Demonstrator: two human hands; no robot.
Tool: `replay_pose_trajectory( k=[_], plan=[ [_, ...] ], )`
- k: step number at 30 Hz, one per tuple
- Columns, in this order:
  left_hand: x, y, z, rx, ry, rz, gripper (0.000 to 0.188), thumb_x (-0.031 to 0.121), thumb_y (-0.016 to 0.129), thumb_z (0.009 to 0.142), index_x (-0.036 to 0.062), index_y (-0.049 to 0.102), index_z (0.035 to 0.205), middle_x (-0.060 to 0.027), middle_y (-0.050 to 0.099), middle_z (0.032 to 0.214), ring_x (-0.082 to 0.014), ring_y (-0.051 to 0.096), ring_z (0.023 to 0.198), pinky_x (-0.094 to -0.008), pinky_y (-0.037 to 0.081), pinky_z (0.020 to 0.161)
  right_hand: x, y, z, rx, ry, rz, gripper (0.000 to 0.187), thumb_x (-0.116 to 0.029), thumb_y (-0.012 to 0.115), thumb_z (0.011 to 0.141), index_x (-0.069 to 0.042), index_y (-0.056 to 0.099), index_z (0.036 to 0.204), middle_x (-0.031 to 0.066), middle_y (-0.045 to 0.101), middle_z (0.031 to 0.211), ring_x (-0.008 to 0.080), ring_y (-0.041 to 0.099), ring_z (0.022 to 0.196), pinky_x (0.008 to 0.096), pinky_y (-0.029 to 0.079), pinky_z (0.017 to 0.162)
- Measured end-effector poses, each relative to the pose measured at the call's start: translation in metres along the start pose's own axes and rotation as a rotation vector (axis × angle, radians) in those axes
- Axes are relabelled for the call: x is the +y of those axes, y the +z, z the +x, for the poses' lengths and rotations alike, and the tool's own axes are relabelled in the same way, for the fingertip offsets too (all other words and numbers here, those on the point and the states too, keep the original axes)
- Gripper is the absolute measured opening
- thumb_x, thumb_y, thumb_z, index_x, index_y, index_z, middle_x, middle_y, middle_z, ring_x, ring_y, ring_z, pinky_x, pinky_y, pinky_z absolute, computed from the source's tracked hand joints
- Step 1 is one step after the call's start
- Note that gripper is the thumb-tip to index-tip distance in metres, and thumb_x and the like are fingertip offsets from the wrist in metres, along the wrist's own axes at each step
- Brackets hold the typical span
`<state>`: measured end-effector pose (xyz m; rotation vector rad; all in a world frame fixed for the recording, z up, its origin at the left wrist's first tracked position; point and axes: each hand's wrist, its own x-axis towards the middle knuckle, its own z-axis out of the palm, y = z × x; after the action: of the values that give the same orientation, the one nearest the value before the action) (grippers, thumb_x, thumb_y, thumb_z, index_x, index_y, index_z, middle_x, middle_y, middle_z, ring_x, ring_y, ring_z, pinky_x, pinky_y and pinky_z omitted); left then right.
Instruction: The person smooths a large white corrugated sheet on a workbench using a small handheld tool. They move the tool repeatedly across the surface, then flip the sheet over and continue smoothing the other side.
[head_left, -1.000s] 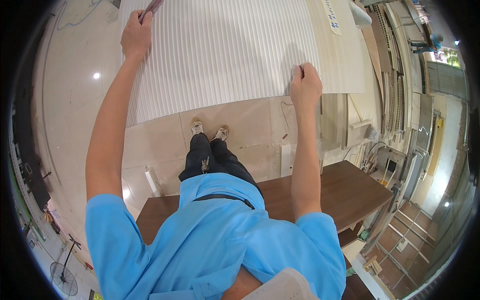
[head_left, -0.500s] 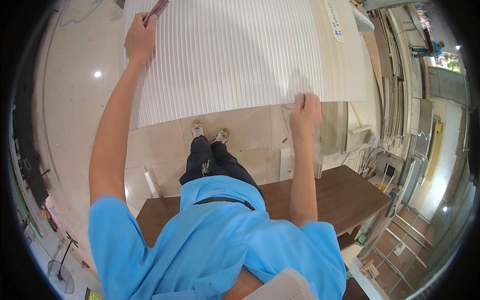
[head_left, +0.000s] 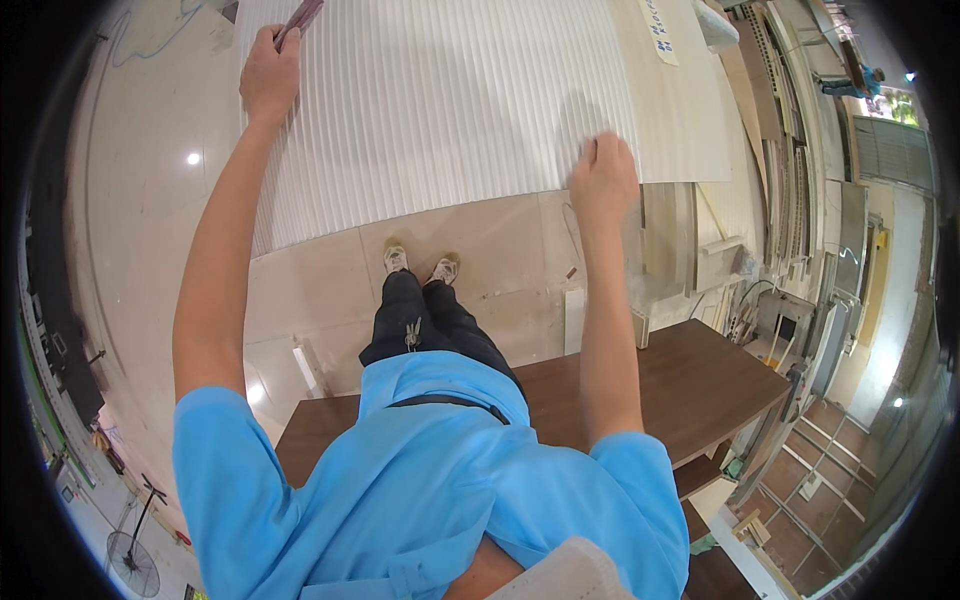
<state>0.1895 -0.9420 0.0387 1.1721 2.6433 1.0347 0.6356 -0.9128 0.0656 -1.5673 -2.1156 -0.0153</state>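
Note:
A large pale ribbed panel lies in front of me, its ridges running away from my body. At its left edge my left hand is closed round a flat, dark reddish-brown piece; its exact kind does not show. My right hand is curled above the panel's near edge on the right, slightly blurred. Whatever it may hold is hidden by the fingers. Toward the right, a paler smooth strip of the panel bears a paper label with handwriting.
Behind me is a dark brown table. Long boards and strips stand along the right side. A standing fan is at the lower left. Far right, another person in blue is at work. A light blue hose lies on the floor.
My right hand has moved forward from the panel's near edge to over its surface. My left hand has shifted slightly left, still holding the reddish-brown piece.

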Motion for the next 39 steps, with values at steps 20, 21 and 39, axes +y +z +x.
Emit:
replay_pose_trajectory(
  k=[20,21,39],
  plan=[
    [0.000,0.002,0.004,-0.008,-0.030,0.009,0.048,0.050,0.053,0.102,0.0124,0.064,0.131,-0.0123,0.074,0.116,-0.0344,0.068,0.111,-0.0457,0.050,0.097,0.030,-0.023,-0.082,-0.122,0.246,0.200,0.011,-0.010,0.065,0.098,-0.003,0.061,0.090,0.0125,0.063,0.086,0.0316,0.061,0.079,0.0422,0.049,0.070],
    [0.001,0.001,0.004,-0.011,-0.019,0.016,0.049,0.050,0.053,0.102,0.0124,0.064,0.131,-0.0125,0.074,0.117,-0.0346,0.068,0.111,-0.0457,0.050,0.097,0.033,-0.022,-0.084,-0.052,0.229,0.303,0.011,-0.010,0.065,0.098,-0.003,0.062,0.091,0.0124,0.062,0.085,0.0310,0.060,0.078,0.0413,0.049,0.070],
    [0.003,-0.001,0.003,-0.034,-0.074,0.015,0.049,0.051,0.053,0.102,0.0135,0.064,0.132,-0.0111,0.074,0.116,-0.0337,0.069,0.111,-0.0461,0.050,0.097,0.000,-0.007,-0.026,-0.070,0.053,0.094,0.011,-0.013,0.063,0.098,-0.005,0.060,0.090,0.0126,0.063,0.088,0.0350,0.062,0.085,0.0472,0.049,0.071]
  ],
)
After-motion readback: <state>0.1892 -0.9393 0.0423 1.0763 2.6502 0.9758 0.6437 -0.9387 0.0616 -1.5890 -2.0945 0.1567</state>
